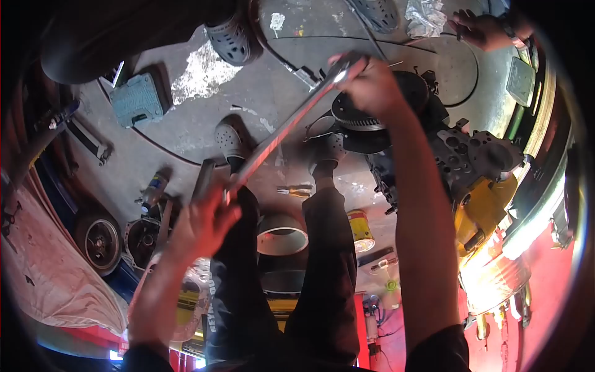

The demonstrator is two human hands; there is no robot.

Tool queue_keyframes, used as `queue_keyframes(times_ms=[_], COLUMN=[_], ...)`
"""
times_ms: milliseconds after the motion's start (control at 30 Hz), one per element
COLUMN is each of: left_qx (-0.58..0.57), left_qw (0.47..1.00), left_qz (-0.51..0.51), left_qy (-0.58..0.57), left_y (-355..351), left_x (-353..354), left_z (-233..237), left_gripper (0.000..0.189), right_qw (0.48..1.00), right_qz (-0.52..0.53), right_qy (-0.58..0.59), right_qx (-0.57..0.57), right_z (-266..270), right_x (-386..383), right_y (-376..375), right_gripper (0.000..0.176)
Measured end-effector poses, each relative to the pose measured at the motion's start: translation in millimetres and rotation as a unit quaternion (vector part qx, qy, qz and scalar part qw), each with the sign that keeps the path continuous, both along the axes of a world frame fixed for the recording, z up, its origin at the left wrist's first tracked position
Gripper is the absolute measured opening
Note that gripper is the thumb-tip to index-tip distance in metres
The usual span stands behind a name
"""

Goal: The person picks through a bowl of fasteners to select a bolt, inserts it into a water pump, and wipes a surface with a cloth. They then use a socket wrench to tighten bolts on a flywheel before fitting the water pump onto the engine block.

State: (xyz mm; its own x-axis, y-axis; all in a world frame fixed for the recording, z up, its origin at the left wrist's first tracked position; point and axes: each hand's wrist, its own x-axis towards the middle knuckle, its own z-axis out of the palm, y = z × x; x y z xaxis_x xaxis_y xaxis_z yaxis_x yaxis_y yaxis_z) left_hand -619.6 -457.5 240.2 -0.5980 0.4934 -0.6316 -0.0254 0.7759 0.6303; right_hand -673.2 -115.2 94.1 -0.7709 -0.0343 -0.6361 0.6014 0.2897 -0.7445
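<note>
A long metal wrench [279,133] slants across the middle of the view. My right hand [372,87] is closed round its upper end, beside an engine's toothed flywheel [356,121]. At the lower end, my left hand [207,220] is wrapped about the handle, slightly blurred. The grey engine block [477,149] stands to the right, below the flywheel, with a yellow part [486,211] next to it. Whether the wrench touches the engine cannot be made out, as my right hand covers its head.
Another person's hand [480,30] reaches in at upper right. A teal case [137,100], a bottle [154,189], a wheel [100,243], pliers [294,190], a metal ring [282,239] and a yellow can [359,229] are around my feet. A dark cable [167,149] crosses the floor.
</note>
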Motion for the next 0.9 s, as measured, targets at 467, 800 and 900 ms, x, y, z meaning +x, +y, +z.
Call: queue_keyframes(times_ms=[467, 800, 900], left_qx=[-0.052, 0.005, 0.113], left_qw=[0.994, 0.895, 0.979], left_qz=[-0.037, 0.059, -0.101], left_qy=[-0.093, -0.442, -0.138], left_y=[82, 135, 111], left_x=[-28, -75, -44], left_z=[-81, -25, -60], left_gripper=[0.017, 0.026, 0.027], right_qw=[0.959, 0.938, 0.948], right_qz=[-0.112, -0.053, -0.076], right_qy=[-0.246, -0.330, -0.290], right_qx=[0.081, 0.091, 0.104], right_z=[-120, -124, -132], right_x=[-12, -11, -2], right_y=[43, 41, 46], right_gripper=[0.025, 0.031, 0.033])
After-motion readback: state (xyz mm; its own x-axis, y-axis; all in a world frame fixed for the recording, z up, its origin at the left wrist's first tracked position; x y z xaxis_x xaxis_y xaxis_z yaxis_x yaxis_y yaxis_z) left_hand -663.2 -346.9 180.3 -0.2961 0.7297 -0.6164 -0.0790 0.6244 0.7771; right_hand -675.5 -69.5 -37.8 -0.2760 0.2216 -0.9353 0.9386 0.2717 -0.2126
